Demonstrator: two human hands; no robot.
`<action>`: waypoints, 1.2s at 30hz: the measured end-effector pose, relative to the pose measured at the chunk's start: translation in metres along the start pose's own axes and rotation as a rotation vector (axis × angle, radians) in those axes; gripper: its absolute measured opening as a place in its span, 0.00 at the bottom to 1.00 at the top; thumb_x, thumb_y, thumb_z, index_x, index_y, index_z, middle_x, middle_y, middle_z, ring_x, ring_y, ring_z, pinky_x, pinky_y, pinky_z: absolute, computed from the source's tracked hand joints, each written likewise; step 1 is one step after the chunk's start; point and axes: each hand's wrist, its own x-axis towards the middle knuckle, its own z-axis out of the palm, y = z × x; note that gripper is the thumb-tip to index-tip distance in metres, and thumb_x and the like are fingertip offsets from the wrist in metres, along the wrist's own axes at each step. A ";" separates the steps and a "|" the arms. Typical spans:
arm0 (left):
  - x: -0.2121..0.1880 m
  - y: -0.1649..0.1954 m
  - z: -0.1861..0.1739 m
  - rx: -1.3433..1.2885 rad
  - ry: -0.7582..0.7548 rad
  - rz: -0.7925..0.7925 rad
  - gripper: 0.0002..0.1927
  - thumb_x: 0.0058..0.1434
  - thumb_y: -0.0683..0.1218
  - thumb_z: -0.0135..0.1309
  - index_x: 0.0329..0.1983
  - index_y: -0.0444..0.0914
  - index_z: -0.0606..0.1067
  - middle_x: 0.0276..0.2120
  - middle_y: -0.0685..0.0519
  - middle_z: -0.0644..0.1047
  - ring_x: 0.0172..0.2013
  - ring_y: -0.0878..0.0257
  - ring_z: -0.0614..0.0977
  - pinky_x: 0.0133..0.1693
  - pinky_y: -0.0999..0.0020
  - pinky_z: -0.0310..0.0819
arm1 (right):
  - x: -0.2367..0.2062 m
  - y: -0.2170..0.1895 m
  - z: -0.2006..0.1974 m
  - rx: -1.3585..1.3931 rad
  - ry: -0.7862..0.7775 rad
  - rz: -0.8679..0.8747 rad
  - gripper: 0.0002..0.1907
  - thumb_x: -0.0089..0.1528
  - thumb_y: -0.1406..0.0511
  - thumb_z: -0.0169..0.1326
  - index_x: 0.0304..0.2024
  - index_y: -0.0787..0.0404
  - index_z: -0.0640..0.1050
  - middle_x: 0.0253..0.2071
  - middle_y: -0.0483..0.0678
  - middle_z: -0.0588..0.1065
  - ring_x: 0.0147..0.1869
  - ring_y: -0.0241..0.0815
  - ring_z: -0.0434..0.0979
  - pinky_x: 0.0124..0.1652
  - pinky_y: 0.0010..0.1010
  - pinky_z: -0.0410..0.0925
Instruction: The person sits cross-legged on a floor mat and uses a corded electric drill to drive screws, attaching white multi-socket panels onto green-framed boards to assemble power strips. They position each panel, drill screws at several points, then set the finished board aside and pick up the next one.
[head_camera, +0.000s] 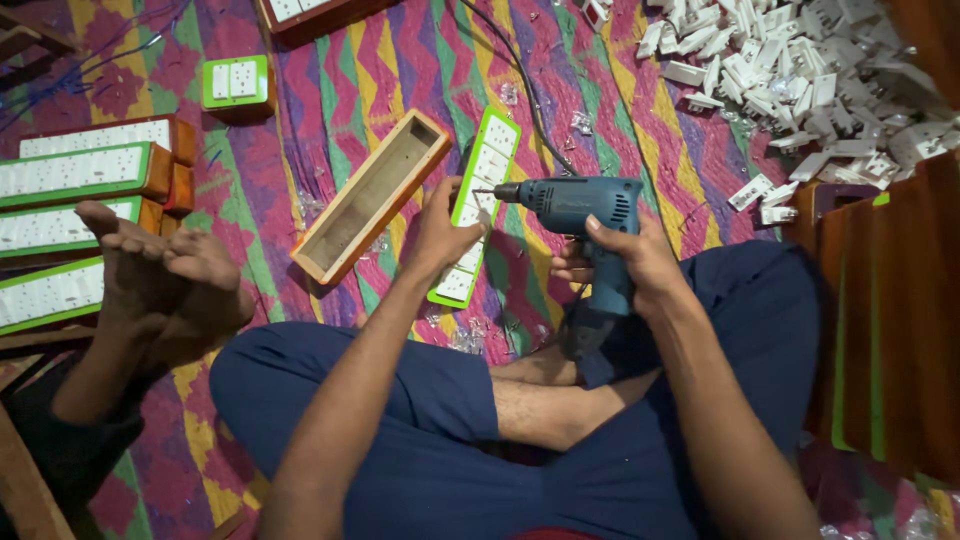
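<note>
My right hand (625, 262) grips a blue electric drill (585, 225) by its handle, with the bit pointing left. The bit tip touches a long green-edged white socket panel (478, 200), which my left hand (440, 235) holds tilted above the patterned mat. An open wooden box (372, 195), long and empty, lies just left of my left hand. I sit cross-legged in dark blue trousers.
Another person's bare feet (160, 275) rest at the left. Finished wooden boxes with green-edged panels (75, 210) are stacked at the far left. A heap of white plastic socket parts (800, 75) lies at the top right. Orange wooden boards (890, 310) stand at the right.
</note>
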 end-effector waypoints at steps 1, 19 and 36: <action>0.001 -0.003 0.000 -0.101 -0.051 -0.056 0.32 0.50 0.38 0.66 0.58 0.37 0.68 0.47 0.47 0.77 0.49 0.56 0.81 0.50 0.62 0.76 | -0.002 0.000 0.002 -0.004 0.011 0.001 0.20 0.62 0.66 0.57 0.53 0.72 0.70 0.35 0.63 0.78 0.37 0.59 0.85 0.36 0.47 0.80; 0.010 -0.016 -0.007 -0.161 -0.099 -0.141 0.35 0.52 0.36 0.59 0.64 0.38 0.62 0.47 0.45 0.80 0.46 0.58 0.84 0.44 0.63 0.80 | -0.020 0.002 0.012 -0.200 0.046 0.018 0.21 0.60 0.69 0.59 0.55 0.67 0.72 0.39 0.55 0.79 0.35 0.51 0.85 0.33 0.43 0.81; 0.021 -0.032 -0.005 -0.090 -0.192 -0.403 0.31 0.46 0.39 0.63 0.55 0.32 0.70 0.41 0.45 0.83 0.37 0.59 0.86 0.38 0.64 0.81 | -0.024 0.002 0.014 -0.264 0.070 0.030 0.19 0.61 0.69 0.58 0.54 0.67 0.73 0.35 0.53 0.78 0.35 0.49 0.84 0.33 0.42 0.82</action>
